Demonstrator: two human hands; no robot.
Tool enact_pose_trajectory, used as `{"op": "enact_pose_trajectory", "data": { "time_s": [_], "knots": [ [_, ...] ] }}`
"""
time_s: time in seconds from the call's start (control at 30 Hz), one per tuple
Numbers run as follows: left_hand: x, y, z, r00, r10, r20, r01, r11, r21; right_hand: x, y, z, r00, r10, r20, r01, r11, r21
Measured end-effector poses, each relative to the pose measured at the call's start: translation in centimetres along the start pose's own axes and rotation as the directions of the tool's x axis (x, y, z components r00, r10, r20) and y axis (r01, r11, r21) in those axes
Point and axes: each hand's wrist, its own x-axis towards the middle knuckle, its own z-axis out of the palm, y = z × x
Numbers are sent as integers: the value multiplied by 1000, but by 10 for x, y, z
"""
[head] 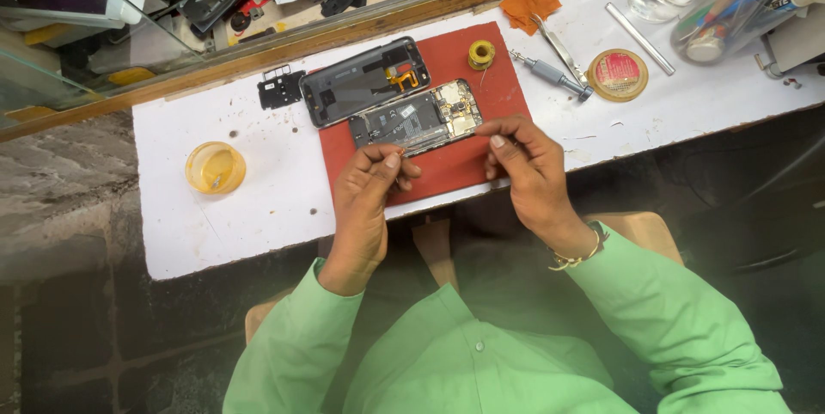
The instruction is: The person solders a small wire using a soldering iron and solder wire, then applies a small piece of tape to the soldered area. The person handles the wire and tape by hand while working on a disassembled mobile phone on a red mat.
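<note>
An opened phone body [417, 119] with its circuit board showing lies on a red mat [455, 61]. Its dark back cover [365, 81] lies just behind it, partly off the mat. My left hand [371, 184] rests at the phone's near left edge, fingers curled, thumb touching the frame. My right hand [526, 160] pinches a thin tool whose tip is at the phone's right end. What exactly the tool is stays too small to tell.
On the white bench [215, 225] lie a small black part [280, 88], a yellow round dish [215, 167], a solder spool [481, 54], a screwdriver [550, 74], tweezers [559, 46], an orange cloth [529, 1] and a round tin [618, 74]. A jar of pens [730, 10] stands far right.
</note>
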Motion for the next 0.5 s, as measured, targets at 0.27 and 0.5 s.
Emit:
{"op": "enact_pose_trajectory", "data": {
  "time_s": [0.27, 0.5],
  "knots": [
    [-3, -9, 27, 999, -25, 30, 26, 999, -19, -5, -6, 11, 998, -21, 62, 22, 1000, -15],
    [-3, -16, 44, 995, -51, 87, 54, 998, -39, -8, -7, 12, 996, -60, 60, 66, 993, -102]
  ]
}}
